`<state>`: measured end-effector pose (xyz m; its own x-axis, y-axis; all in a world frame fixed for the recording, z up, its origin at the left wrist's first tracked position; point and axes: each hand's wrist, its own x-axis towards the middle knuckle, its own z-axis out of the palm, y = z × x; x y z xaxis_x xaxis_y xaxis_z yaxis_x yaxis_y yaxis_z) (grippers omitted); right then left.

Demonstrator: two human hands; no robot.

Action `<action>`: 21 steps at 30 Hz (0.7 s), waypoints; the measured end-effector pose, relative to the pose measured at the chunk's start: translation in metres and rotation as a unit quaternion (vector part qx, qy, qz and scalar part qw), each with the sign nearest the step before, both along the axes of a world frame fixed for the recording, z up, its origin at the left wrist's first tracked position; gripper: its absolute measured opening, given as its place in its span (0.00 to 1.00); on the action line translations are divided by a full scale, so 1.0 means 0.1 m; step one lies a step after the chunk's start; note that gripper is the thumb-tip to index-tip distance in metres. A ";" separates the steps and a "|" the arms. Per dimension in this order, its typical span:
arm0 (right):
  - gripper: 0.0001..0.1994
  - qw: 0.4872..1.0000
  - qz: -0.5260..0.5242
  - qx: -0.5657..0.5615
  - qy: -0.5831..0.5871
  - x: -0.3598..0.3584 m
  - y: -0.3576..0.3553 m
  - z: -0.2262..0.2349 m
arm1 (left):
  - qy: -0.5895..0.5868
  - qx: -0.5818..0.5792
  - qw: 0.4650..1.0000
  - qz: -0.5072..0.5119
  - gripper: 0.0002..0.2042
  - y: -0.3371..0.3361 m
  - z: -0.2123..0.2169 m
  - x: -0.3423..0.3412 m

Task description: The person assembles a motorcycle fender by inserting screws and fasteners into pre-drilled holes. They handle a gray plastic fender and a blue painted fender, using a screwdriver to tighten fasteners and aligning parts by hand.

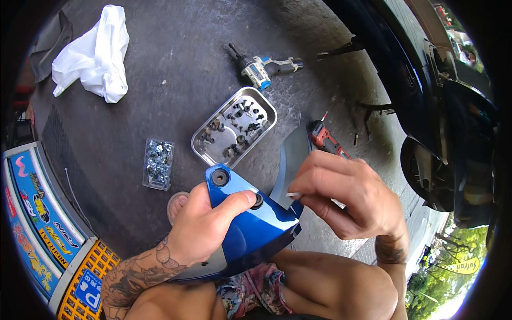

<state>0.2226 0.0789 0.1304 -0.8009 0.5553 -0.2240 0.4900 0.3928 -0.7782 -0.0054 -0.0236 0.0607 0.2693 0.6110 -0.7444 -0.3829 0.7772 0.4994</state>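
My left hand (198,226) grips a glossy blue body panel (248,232) that rests across my lap, the thumb lying by one of its black round grommets (220,177). Beyond the panel's right end rises a curved silver-grey piece (290,160); whether it belongs to the same panel I cannot tell. My right hand (354,194) is closed in a pinch just above that end. Between its thumb and forefinger shows a small silvery clip (292,194). Its exact shape is partly hidden by the fingers.
A metal tray (197,141) of dark screws and fasteners lies ahead, with a clear box (159,164) of metal clips to its left. A blue-grey power driver (261,69), a red power tool (325,137) and a white bag (98,56) lie on the floor. Dark vehicle (410,80) stands right.
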 end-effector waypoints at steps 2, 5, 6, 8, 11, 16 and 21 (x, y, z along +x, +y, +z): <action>0.10 0.997 0.050 0.033 -0.056 0.01 0.02 0.04 | -0.006 -0.004 1.000 0.000 0.08 -0.01 -0.02 0.02; 0.10 0.988 0.090 0.073 -0.098 0.00 0.04 0.01 | -0.019 -0.013 1.000 -0.006 0.08 -0.03 -0.05 0.06; 0.10 0.990 0.088 0.066 -0.084 -0.01 0.05 -0.03 | -0.026 -0.025 0.999 -0.018 0.07 -0.03 -0.06 0.06; 0.06 0.995 0.073 0.013 -0.062 -0.03 0.06 -0.11 | -0.040 -0.038 0.998 -0.038 0.06 -0.03 -0.07 0.05; 0.06 0.994 0.083 -0.015 -0.062 -0.03 0.08 -0.21 | -0.057 -0.047 0.996 -0.053 0.06 0.00 -0.07 0.03; 0.12 0.992 0.004 -0.124 0.011 0.04 0.06 -0.39 | -0.070 -0.065 0.993 -0.064 0.10 0.05 -0.12 -0.02; 0.15 0.952 -0.102 -0.289 -0.018 -0.01 -0.19 -0.53 | -0.023 -0.071 0.997 -0.008 0.12 0.06 -0.08 -0.04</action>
<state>0.2218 0.0600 0.0773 -0.6760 0.4739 -0.5643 0.5404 -0.2019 -0.8168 -0.0091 -0.0176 0.0524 0.3134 0.4951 -0.8103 -0.3897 0.8452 0.3657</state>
